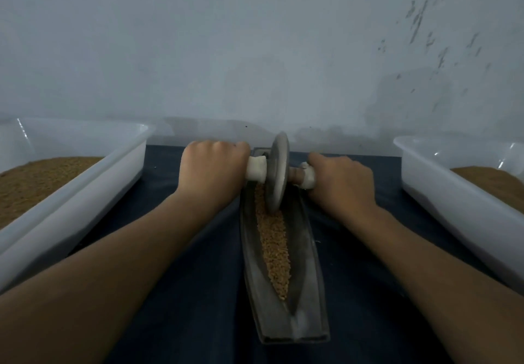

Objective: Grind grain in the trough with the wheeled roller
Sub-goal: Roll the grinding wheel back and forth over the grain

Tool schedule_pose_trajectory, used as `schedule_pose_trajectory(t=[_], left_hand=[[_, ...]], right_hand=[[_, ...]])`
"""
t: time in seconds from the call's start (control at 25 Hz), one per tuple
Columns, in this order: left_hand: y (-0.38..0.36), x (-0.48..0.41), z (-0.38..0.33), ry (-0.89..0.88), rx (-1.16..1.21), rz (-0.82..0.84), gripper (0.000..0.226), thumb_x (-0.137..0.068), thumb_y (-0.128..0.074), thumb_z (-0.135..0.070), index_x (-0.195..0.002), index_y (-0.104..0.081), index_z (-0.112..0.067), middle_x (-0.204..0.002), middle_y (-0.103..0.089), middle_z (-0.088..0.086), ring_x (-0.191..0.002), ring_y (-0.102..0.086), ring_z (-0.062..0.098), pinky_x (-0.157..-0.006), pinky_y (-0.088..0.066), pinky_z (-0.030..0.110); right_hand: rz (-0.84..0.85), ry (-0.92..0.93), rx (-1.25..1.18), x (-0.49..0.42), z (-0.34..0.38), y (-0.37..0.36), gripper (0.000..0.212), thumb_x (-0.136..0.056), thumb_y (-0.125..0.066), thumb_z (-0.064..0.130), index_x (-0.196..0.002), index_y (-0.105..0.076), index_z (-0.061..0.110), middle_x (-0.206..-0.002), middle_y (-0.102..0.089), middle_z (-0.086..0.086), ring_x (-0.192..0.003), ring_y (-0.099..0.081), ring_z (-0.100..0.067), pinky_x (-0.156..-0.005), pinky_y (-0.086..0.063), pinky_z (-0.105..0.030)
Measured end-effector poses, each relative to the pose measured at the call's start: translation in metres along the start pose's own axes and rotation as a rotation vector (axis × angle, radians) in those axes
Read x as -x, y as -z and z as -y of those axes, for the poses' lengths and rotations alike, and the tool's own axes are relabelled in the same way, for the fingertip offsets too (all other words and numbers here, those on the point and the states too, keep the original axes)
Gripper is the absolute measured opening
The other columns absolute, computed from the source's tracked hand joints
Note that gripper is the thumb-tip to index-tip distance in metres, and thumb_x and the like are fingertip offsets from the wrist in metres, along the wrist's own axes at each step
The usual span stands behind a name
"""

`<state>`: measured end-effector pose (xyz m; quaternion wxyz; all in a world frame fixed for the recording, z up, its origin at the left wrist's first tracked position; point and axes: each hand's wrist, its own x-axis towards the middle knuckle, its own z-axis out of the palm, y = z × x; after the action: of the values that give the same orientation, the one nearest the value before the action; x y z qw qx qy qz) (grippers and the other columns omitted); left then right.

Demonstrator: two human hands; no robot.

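Observation:
A long dark metal trough [309, 253] lies lengthwise in front of me on a dark blue cloth. A strip of tan grain [273, 246] fills its groove. The wheeled roller [277, 173], a grey metal disc on an axle with pale handles, stands in the groove near the trough's far end. My left hand [212, 168] grips the left handle. My right hand [341, 182] grips the right handle. Both arms are stretched forward.
A white plastic tub [93, 182] with brown grain stands at the left. Another white tub [453, 190] with brown material stands at the right. A pale blue wall rises just behind the trough. The dark blue cloth [181, 292] covers the surface between the tubs.

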<state>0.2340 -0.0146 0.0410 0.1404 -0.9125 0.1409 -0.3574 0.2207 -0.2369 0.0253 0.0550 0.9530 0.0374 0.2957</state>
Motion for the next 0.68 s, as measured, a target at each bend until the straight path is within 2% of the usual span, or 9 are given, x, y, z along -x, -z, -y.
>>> schedule_pose_trajectory(t=[0.08, 0.16, 0.24, 0.32, 0.44, 0.48, 0.56, 0.64, 0.68], left_hand=[[0.012, 0.01, 0.002, -0.04, 0.022, -0.009, 0.024, -0.079, -0.066, -0.025, -0.077, -0.042, -0.024, -0.065, -0.056, -0.004, -0.055, -0.054, 0.022, -0.048, -0.02, 0.028], [0.024, 0.037, 0.005, -0.084, 0.053, 0.006, 0.038, -0.075, -0.07, -0.033, -0.078, -0.033, -0.027, -0.064, -0.044, -0.007, -0.053, -0.041, 0.018, -0.047, -0.01, 0.026], [0.043, 0.064, 0.012, -0.157, 0.066, -0.026, 0.058, -0.056, -0.082, -0.035, -0.075, -0.027, -0.028, -0.059, -0.03, -0.009, -0.049, -0.024, 0.015, -0.049, 0.001, 0.023], [0.053, 0.078, 0.017, -0.161, 0.124, -0.042, 0.067, -0.041, -0.085, -0.028, -0.072, -0.026, -0.026, -0.054, -0.025, -0.01, -0.043, -0.016, 0.013, -0.052, 0.002, 0.018], [0.04, 0.069, 0.012, -0.06, 0.125, 0.067, 0.059, -0.051, -0.082, -0.027, -0.07, -0.026, -0.026, -0.053, -0.02, -0.011, -0.043, -0.007, 0.009, -0.049, -0.002, 0.02], [0.028, 0.059, 0.008, -0.019, 0.083, 0.087, 0.051, -0.063, -0.078, -0.029, -0.071, -0.028, -0.027, -0.054, -0.021, -0.01, -0.044, -0.008, 0.009, -0.047, -0.004, 0.022], [0.0, 0.028, 0.004, 0.064, 0.087, 0.04, 0.033, -0.081, -0.066, -0.029, -0.075, -0.034, -0.025, -0.059, -0.031, -0.008, -0.045, -0.025, 0.013, -0.046, -0.018, 0.027], [-0.009, 0.004, 0.003, 0.103, 0.113, 0.059, 0.023, -0.087, -0.061, -0.027, -0.079, -0.04, -0.023, -0.068, -0.049, -0.003, -0.057, -0.049, 0.02, -0.051, -0.029, 0.031], [-0.009, 0.0, 0.003, 0.106, 0.115, 0.059, 0.022, -0.088, -0.061, -0.027, -0.08, -0.04, -0.024, -0.071, -0.053, -0.002, -0.061, -0.052, 0.022, -0.052, -0.03, 0.031]], right_hand=[[0.008, 0.044, -0.039, 0.017, -0.005, 0.01, 0.025, -0.082, -0.067, 0.04, -0.082, -0.043, 0.032, -0.064, -0.037, 0.012, -0.061, -0.038, -0.018, -0.049, -0.022, -0.029], [-0.014, 0.137, -0.02, 0.041, -0.012, 0.028, 0.028, -0.076, -0.063, 0.04, -0.075, -0.037, 0.032, -0.057, -0.029, 0.014, -0.051, -0.029, -0.011, -0.045, -0.014, -0.024], [-0.04, 0.235, 0.042, 0.061, -0.016, 0.055, 0.035, -0.066, -0.062, 0.047, -0.072, -0.03, 0.036, -0.054, -0.016, 0.017, -0.043, -0.018, -0.006, -0.046, -0.005, -0.018], [-0.045, 0.292, 0.046, 0.071, -0.019, 0.067, 0.041, -0.061, -0.061, 0.053, -0.075, -0.025, 0.043, -0.055, -0.009, 0.019, -0.04, -0.017, -0.009, -0.047, -0.004, -0.015], [-0.02, 0.228, 0.099, 0.051, -0.011, 0.056, 0.033, -0.063, -0.06, 0.046, -0.071, -0.03, 0.035, -0.054, -0.016, 0.016, -0.041, -0.019, -0.007, -0.046, -0.007, -0.018], [-0.003, 0.198, 0.147, 0.037, -0.005, 0.047, 0.028, -0.067, -0.064, 0.042, -0.07, -0.037, 0.034, -0.055, -0.025, 0.014, -0.044, -0.026, -0.01, -0.045, -0.012, -0.02], [0.08, 0.117, 0.098, 0.002, 0.004, 0.028, 0.025, -0.08, -0.067, 0.039, -0.072, -0.043, 0.034, -0.065, -0.044, 0.01, -0.058, -0.044, -0.017, -0.048, -0.024, -0.025], [0.123, 0.073, 0.05, -0.02, 0.007, 0.018, 0.02, -0.086, -0.067, 0.038, -0.078, -0.05, 0.032, -0.072, -0.052, 0.007, -0.067, -0.05, -0.019, -0.051, -0.03, -0.027], [0.117, 0.062, 0.046, -0.021, 0.007, 0.017, 0.016, -0.086, -0.067, 0.037, -0.082, -0.053, 0.031, -0.073, -0.052, 0.007, -0.068, -0.05, -0.019, -0.052, -0.031, -0.027]])
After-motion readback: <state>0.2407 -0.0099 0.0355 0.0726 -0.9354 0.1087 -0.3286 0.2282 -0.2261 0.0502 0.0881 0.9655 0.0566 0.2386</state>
